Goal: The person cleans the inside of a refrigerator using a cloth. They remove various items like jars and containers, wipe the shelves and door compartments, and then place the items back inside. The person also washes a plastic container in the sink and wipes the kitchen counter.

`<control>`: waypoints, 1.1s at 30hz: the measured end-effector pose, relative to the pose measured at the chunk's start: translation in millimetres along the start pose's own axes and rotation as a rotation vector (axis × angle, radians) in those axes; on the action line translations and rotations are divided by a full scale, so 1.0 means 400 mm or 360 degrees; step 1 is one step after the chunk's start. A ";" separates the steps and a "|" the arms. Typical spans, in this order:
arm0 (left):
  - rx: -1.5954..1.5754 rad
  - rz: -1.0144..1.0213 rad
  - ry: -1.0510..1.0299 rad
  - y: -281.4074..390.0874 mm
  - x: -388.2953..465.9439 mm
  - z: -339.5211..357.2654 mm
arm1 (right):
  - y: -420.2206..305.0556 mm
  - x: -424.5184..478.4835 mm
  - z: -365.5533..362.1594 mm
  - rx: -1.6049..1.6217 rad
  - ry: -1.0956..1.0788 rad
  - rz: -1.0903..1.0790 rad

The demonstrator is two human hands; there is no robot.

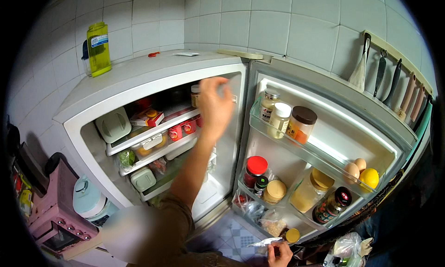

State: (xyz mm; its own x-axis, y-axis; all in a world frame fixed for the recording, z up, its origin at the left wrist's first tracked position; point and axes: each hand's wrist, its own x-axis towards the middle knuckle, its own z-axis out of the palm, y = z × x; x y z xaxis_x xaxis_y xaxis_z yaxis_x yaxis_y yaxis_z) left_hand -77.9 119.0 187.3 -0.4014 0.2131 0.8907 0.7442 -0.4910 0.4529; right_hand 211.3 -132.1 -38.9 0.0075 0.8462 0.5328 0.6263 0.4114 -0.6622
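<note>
My left hand [216, 105] is raised in front of the open refrigerator [153, 77], near the upper right of its compartment. Its fingers curl toward the thumb, and a pale blurred patch lies by the fingertips; I cannot tell whether it is something held. Behind the hand, a small lidded jar [195, 96] on the top shelf is partly covered. Low in view, my right hand [280, 253] pinches a crumpled whitish plastic wrapper [266, 242]. A yellow-lidded jar [292, 235] is close to that hand, beside a bag of grains [274, 222].
The opened door [333, 124] carries jars, eggs [351, 173] and a lemon [369, 178]. Shelves hold a pale green container [113, 125], red cups [175, 132] and wrapped greens [126, 158]. A green bottle [98, 51] tops the refrigerator. Left are a pink toaster oven [57, 211] and rice cooker [88, 197].
</note>
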 end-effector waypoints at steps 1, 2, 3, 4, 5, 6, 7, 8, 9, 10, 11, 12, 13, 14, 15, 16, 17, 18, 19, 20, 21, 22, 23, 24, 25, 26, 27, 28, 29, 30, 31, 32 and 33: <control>0.0425 -0.0184 -0.0039 -0.045 0.015 -0.013 | 0.003 -0.001 0.001 -0.0025 -0.0004 -0.0020; 0.0781 0.0027 -0.0021 -0.148 0.033 -0.003 | 0.006 -0.001 0.004 -0.0043 -0.0009 -0.0051; 0.0983 0.0042 -0.0049 -0.208 0.043 0.007 | 0.011 -0.001 0.007 -0.0071 -0.0007 -0.0072; 0.1063 -0.0067 -0.0117 -0.230 0.042 0.019 | 0.017 -0.003 0.010 -0.0075 -0.0014 -0.0070; 0.1142 -0.0175 -0.0185 -0.250 0.041 0.032 | 0.024 -0.005 0.013 -0.0079 -0.0020 -0.0069; 0.1100 -0.0141 -0.0222 -0.279 0.037 0.046 | 0.028 -0.006 0.014 -0.0085 -0.0025 -0.0065; 0.1069 -0.0106 -0.0252 -0.311 0.036 0.050 | 0.024 -0.003 0.013 -0.0069 -0.0038 -0.0056; 0.1038 -0.0070 -0.0280 -0.342 0.036 0.052 | 0.015 0.003 0.012 -0.0052 -0.0051 -0.0047; 0.1009 -0.0056 -0.0256 -0.370 0.039 0.054 | 0.011 0.006 0.012 -0.0033 -0.0064 -0.0034; 0.0984 -0.0042 -0.0233 -0.389 0.042 0.048 | 0.013 0.006 0.013 -0.0045 -0.0066 -0.0063; 0.0962 -0.0028 -0.0208 -0.407 0.044 0.043 | 0.011 0.007 0.014 -0.0014 -0.0057 -0.0057; 0.0892 -0.0059 -0.0244 -0.382 0.037 0.038 | 0.010 0.007 0.014 0.0006 -0.0041 -0.0034; 0.0804 0.0059 -0.0153 -0.355 0.027 0.033 | 0.008 0.007 0.014 0.0028 -0.0021 -0.0015; 0.0717 0.0174 -0.0060 -0.329 0.014 0.024 | 0.008 0.005 0.015 0.0041 -0.0012 0.0001; 0.0631 0.0291 0.0038 -0.293 0.003 0.004 | 0.009 0.003 0.017 0.0059 -0.0003 0.0013; 0.0364 0.0269 0.0074 -0.213 -0.019 -0.005 | 0.012 0.001 0.016 0.0062 0.0019 0.0037; 0.0102 0.0245 0.0113 -0.116 -0.039 -0.016 | 0.014 0.001 0.016 0.0060 0.0040 0.0037; -0.0114 0.0328 0.0116 -0.048 -0.058 -0.027 | 0.016 0.000 0.019 0.0067 0.0045 0.0032; -0.0313 0.0408 0.0123 0.013 -0.068 -0.037 | 0.016 0.000 0.022 0.0081 0.0036 0.0018; -0.0513 0.0489 0.0054 0.069 -0.074 -0.032 | 0.019 0.001 0.026 0.0068 0.0026 0.0007; -0.0709 0.0560 -0.0015 0.121 -0.084 -0.022 | 0.022 0.001 0.029 0.0052 0.0007 -0.0002; -0.0764 0.0532 -0.0156 0.176 -0.088 -0.018 | 0.022 0.001 0.032 0.0045 -0.0017 -0.0020; -0.0826 0.0501 -0.0296 0.222 -0.094 -0.003 | 0.021 0.002 0.034 0.0039 -0.0020 -0.0008; -0.0925 0.0478 -0.0396 0.259 -0.101 0.020 | 0.019 0.003 0.036 0.0033 -0.0022 -0.0001; -0.1033 0.0457 -0.0495 0.288 -0.111 0.046 | 0.018 0.004 0.036 0.0022 -0.0017 0.0006; -0.1071 0.0436 -0.0575 0.309 -0.124 0.068 | 0.015 0.006 0.035 0.0030 -0.0009 0.0007; -0.1117 0.0417 -0.0660 0.323 -0.138 0.086 | 0.012 0.007 0.033 0.0034 0.0007 0.0014; -0.1048 0.0474 -0.0696 0.326 -0.149 0.097 | 0.010 0.007 0.029 0.0037 0.0023 0.0021; -0.0979 0.0530 -0.0731 0.324 -0.161 0.107 | 0.012 0.007 0.024 0.0011 0.0020 0.0004; -0.0920 0.0591 -0.0780 0.325 -0.170 0.118 | 0.014 0.002 0.022 -0.0012 0.0029 0.0002; -0.0831 0.0631 -0.0780 0.319 -0.173 0.122 | 0.016 -0.003 0.020 -0.0036 0.0039 -0.0001; -0.0741 0.0671 -0.0779 0.307 -0.171 0.119 | 0.022 -0.006 0.022 0.0037 0.0027 0.0029; -0.0645 0.0709 -0.0784 0.296 -0.172 0.116 | 0.020 -0.007 0.023 0.0062 0.0017 0.0052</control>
State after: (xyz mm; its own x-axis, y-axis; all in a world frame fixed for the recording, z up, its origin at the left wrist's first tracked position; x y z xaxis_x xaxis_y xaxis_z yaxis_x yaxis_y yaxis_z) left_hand 62.6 85.6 181.5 0.2439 0.2277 0.9427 0.4882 -0.8687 0.0835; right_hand 209.2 -128.1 -50.7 0.0359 0.8559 0.5159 0.5949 0.3965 -0.6992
